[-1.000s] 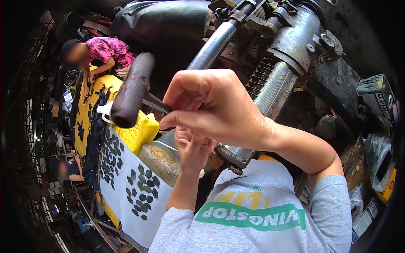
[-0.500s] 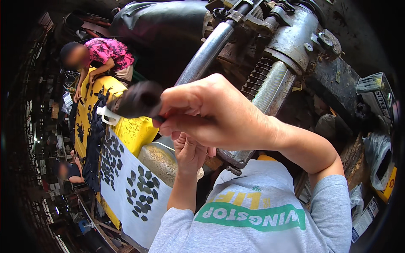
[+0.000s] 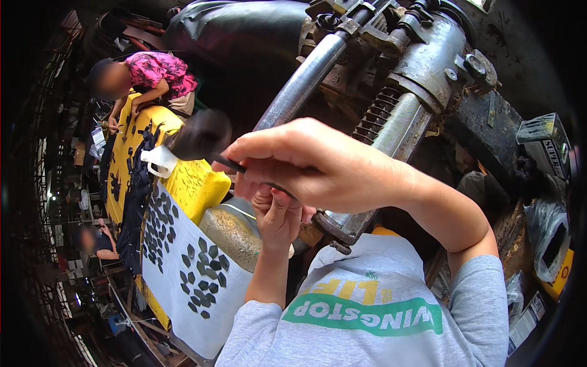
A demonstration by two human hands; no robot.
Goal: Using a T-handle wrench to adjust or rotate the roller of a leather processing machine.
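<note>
Hammer (image 3: 200, 134), head motion-blurred, sits out to the left of the right hand (image 3: 330, 168); those fingers are curled closed round the thin handle, seemingly close up to the head, probably for control. Left hand (image 3: 277, 217) is just below in view, fingers bent, partly masked by the right; can't tell what it holds. Dark pieces (image 3: 222, 279) lie mostly spaced on the white sheet (image 3: 226, 300), likely to keep them separate. Sheet's right edge runs near the left forearm. Metal column (image 3: 394, 131) crowds the right wrist; widest margin looks beyond the hammer head.
</note>
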